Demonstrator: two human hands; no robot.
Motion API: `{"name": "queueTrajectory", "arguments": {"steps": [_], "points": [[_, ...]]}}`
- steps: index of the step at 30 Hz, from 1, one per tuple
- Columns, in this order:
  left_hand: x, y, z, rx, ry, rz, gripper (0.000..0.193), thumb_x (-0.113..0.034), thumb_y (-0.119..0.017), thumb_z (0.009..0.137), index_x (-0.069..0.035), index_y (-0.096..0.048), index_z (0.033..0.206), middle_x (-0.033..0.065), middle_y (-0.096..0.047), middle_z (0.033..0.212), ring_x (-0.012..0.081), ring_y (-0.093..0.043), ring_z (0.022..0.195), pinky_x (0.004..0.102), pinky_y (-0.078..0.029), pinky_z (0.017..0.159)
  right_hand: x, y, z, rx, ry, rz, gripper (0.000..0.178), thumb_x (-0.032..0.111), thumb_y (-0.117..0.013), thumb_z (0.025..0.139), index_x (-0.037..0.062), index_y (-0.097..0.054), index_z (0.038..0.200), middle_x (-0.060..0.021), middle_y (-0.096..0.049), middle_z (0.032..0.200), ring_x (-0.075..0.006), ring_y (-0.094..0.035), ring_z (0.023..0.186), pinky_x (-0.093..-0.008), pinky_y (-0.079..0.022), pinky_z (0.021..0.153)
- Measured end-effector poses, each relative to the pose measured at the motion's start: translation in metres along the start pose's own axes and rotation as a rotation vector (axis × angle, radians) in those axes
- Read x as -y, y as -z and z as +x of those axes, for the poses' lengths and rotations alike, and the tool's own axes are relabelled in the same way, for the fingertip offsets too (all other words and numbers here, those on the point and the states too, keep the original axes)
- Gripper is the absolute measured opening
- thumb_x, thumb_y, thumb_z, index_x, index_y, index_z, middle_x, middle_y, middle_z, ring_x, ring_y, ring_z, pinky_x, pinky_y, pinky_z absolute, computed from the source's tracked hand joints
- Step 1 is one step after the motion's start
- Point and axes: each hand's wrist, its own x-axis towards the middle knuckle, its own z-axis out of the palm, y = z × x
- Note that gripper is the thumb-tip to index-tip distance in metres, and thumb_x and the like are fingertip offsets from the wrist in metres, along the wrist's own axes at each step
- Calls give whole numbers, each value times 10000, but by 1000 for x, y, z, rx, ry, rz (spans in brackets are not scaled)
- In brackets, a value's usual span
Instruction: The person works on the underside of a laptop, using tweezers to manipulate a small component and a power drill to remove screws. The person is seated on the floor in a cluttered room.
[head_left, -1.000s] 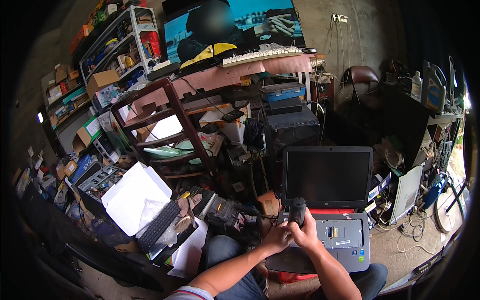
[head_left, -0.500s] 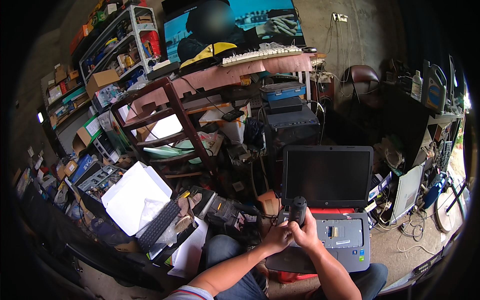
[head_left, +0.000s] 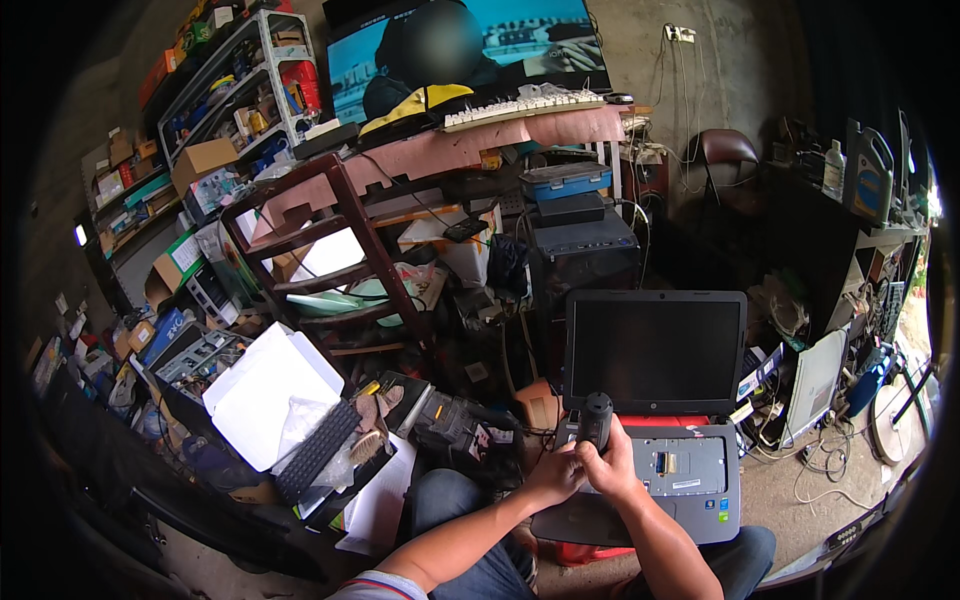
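An open dark grey laptop point(head_left: 722, 520) lies across my knees with its black screen point(head_left: 655, 352) raised. Its keyboard is out, so the bare grey deck shows, with a pale ribbon cable point(head_left: 667, 463) at an opening. My right hand point(head_left: 612, 462) is wrapped round a black cylindrical cordless screwdriver point(head_left: 597, 420), held upright over the laptop's left part. My left hand point(head_left: 552, 480) is closed against the right one, by the tool's lower end. What its fingers grip is hidden, as is the tool's tip.
A loose black laptop keyboard point(head_left: 318, 452) and a brush point(head_left: 366, 447) lie on an open white box point(head_left: 270, 385) at my left. A brown wooden frame point(head_left: 345, 215) stands ahead. Beyond it, a pink-covered table holds a white keyboard point(head_left: 525, 110). Cables point(head_left: 825, 460) trail over the floor at right.
Both hands and the screwdriver hold the same place over the laptop. Only the picture on the television at the back differs.
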Motion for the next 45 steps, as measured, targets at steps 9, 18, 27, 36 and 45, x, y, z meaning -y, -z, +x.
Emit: {"name": "queueTrajectory", "arguments": {"steps": [9, 18, 27, 36, 45], "points": [[-2, 1, 0, 2, 41, 0, 176, -156, -615, 883, -28, -670, 990, 198, -622, 1044, 373, -643, 914, 418, -512, 798, 5, 0, 1, -2, 1, -8, 478, 359, -717, 817, -25, -568, 1060, -166, -607, 883, -276, -603, 793, -367, -494, 751], [0, 0, 0, 1, 30, 9, 181, -170, -612, 891, -33, -669, 995, 196, -623, 1040, 375, -641, 919, 420, -512, 798, 5, 0, 2, -14, 23, -19, 476, 360, -714, 820, -21, -568, 1065, -161, -609, 887, -274, -605, 798, -365, -493, 753], [2, -2, 0, -3, 8, 7, 186, -175, -616, 889, -45, -670, 1011, 198, -621, 1046, 384, -634, 925, 425, -511, 801, 6, 0, 1, -16, 23, -12, 443, 300, -726, 806, -19, -569, 1071, -152, -609, 886, -258, -600, 793, -355, -494, 756], [2, -1, 0, -6, 6, -15, 175, -160, -618, 885, -44, -672, 1004, 197, -624, 1037, 380, -637, 918, 419, -512, 796, 8, 1, 2, -11, 39, -24, 445, 301, -728, 807, -20, -571, 1072, -152, -613, 898, -261, -608, 808, -356, -494, 764], [4, -3, 0, -13, -13, -2, 154, -135, -612, 881, -40, -678, 983, 201, -624, 1030, 380, -639, 908, 416, -512, 797, 8, 1, 1, -12, 33, -31, 440, 294, -727, 808, -18, -571, 1076, -154, -614, 898, -270, -611, 804, -358, -495, 763]]}}
